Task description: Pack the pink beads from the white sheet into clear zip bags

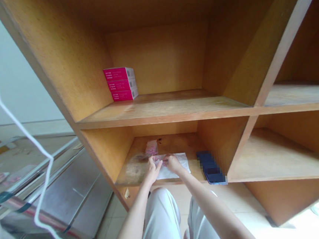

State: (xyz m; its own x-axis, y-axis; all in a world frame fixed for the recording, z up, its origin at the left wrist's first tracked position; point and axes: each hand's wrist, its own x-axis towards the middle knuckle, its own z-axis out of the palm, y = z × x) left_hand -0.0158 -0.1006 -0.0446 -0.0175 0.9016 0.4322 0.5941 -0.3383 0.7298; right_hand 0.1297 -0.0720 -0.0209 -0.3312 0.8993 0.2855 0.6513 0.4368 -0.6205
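Both of my hands reach into the lower left compartment of a wooden shelf unit (pixel 165 117). My left hand (pixel 153 170) and my right hand (pixel 172 163) meet over a white sheet of paper (pixel 180 166) with small pink items (pixel 160 160) on it. The fingers of both hands are curled and pinched at these pink items. A small clear bag of pink pieces (pixel 151 148) lies just behind the hands. What exactly each hand grips is too small to see.
Three stacked pink boxes (pixel 121 84) stand at the left of the upper shelf. A dark phone (pixel 211 166) lies to the right of the paper. A white cable (pixel 23 131) hangs at left, over a glass-topped counter (pixel 42 182).
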